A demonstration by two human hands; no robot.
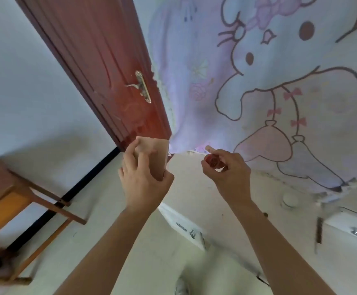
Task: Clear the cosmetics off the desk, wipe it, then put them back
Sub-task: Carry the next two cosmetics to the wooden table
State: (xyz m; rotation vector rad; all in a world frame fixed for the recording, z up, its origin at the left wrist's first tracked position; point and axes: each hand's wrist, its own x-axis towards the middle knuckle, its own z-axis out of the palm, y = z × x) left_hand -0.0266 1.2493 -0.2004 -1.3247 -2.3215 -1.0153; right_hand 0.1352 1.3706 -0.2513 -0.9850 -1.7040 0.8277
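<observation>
Pink box (157, 156) stands upright in the left hand (145, 184), its grip wrapped round the sides; the right hand (230, 175) pinches a small red tube (212, 161) in a narrow grip, both raised over the bench (194, 192), where a round white jar (289, 200) rests

Flat pink rectangular case (160, 150): held upright on edge in my left hand (145, 179). Small red cylindrical item (212, 161): pinched in my right hand (229, 175), tilted; type unclear.
</observation>
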